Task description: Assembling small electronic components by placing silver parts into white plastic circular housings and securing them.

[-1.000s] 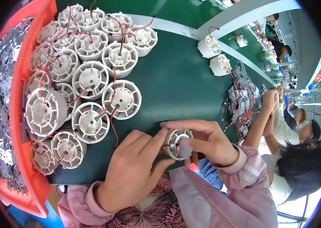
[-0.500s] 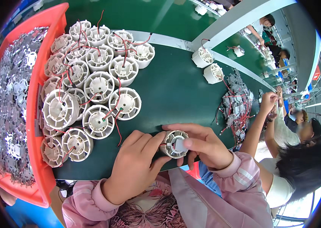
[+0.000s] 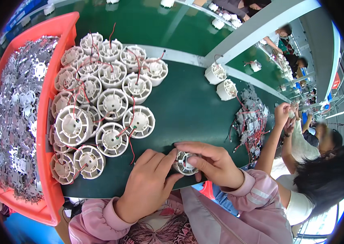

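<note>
Smooth, dark green surface, spreading right of the red bin. Carries white cups crowded just beside the bin, several trailing red and black wires; mostly with ribbed tops facing up, one seemingly raised on another. Bears, well right of the bin, two more cups near the white rail, and, farther right of it, a loose heap of grey plates tangled with wires. Hard to tell whether supporting the bin too.
</note>
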A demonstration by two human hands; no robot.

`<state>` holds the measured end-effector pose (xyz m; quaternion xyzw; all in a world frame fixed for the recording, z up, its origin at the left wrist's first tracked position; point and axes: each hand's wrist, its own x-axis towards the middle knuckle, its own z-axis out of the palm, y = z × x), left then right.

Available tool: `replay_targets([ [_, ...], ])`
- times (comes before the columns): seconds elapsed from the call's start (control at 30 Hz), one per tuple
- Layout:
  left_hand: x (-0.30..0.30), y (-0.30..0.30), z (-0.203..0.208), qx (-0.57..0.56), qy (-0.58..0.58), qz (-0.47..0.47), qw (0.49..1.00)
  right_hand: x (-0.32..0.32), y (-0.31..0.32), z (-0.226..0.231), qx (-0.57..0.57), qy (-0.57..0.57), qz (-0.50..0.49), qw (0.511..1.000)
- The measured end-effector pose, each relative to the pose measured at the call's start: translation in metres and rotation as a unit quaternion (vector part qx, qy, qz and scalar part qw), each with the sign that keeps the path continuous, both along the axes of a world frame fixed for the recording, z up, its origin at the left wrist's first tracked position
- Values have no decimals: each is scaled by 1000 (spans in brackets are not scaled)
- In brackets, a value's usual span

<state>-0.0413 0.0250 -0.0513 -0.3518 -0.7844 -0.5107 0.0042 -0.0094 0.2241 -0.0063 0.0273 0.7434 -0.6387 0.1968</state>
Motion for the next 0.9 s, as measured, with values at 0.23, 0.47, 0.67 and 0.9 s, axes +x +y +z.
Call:
replay_targets([
  [0.23, 5, -5, -13, 51, 25, -15, 998, -12, -11, 44, 450, 234, 249, 825],
  [0.47, 5, -11, -6, 79, -5, 54, 995, -138, -6, 101, 319, 393, 16, 862],
  [0.67, 7, -6, 0, 33, 6, 25, 999, -287, 39, 43, 540, 197, 58, 816],
  [0.9, 4, -9, 2, 70, -34, 48, 996, -358, 42, 36, 539, 244, 74, 803],
])
